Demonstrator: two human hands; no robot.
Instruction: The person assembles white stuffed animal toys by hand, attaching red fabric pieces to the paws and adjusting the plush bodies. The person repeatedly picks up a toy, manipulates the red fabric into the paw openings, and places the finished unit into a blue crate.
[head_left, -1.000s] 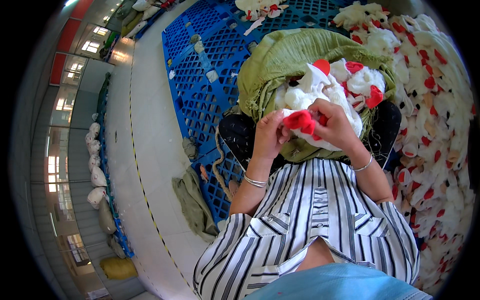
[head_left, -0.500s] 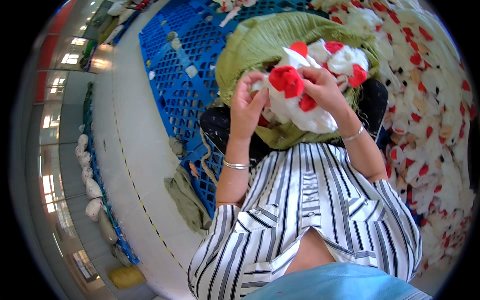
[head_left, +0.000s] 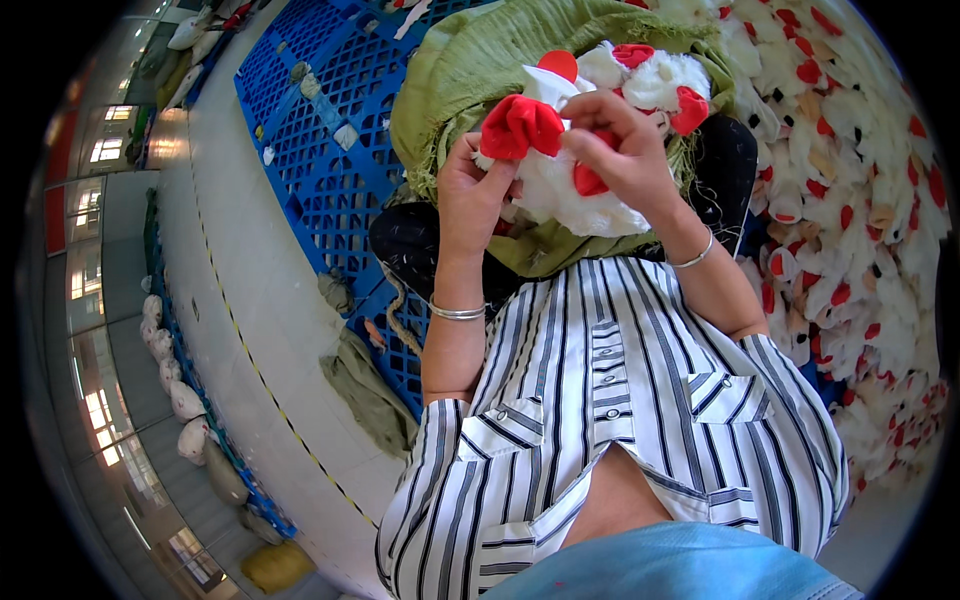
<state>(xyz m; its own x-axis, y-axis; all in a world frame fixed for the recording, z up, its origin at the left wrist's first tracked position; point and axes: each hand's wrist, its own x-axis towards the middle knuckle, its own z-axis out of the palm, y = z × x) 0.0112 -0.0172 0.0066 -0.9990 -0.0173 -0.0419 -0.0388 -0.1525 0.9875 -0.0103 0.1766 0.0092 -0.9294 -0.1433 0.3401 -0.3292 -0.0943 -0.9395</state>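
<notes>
A fluffy white plush toy piece [head_left: 575,195] with a red gathered fabric part [head_left: 520,127] rests over the mouth of a green woven sack [head_left: 440,80] in front of me. My left hand [head_left: 472,190] pinches its left edge just below the red part, thumb against fingers. On the other side, my right hand [head_left: 630,150] has bent fingers and thumb closed at the plush beside the red part; the exact grip point is partly hidden. Several more white plush pieces [head_left: 670,85] with red parts lie in the sack behind my right hand.
A big heap of white and red plush pieces [head_left: 820,200] fills the right side. Blue plastic pallets [head_left: 330,180] lie under and left of the sack. A grey-green cloth [head_left: 365,395] lies at the pallet edge, by the pale floor [head_left: 240,300]. Filled bags [head_left: 185,400] line the far left.
The view has shifted, so the surroundings sit a little higher and further left. My right hand has turned slightly at the plush, its fingers now more spread. My left hand keeps its hold.
</notes>
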